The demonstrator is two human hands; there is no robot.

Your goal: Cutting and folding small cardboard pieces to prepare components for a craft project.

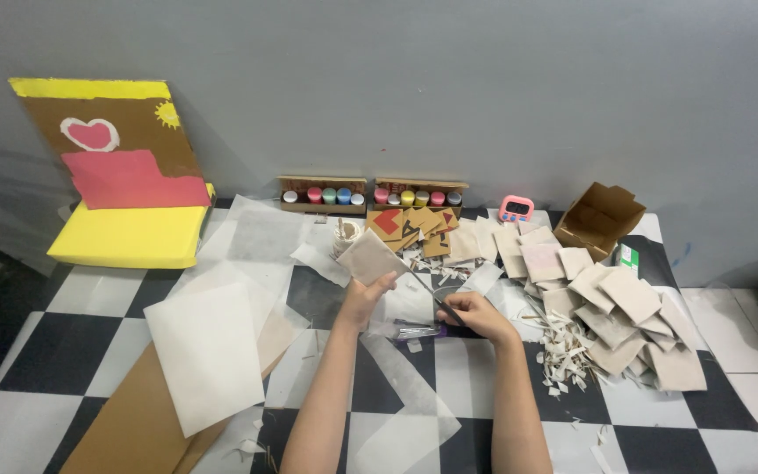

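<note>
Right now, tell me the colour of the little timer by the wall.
Pink, with a dark screen. The timer shows in the head view, beside the open cardboard box.

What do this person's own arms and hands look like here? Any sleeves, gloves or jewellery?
Both forearms come in from the bottom edge and are bare as far as the picture shows: no sleeves in view. The left hand and right hand wear no gloves. No watch, bracelet or ring can be made out, though the fingers are too small to be sure about rings.

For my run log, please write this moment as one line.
left hand: holds card square | right hand: holds brush | nearby: square pile, paint jars
</note>
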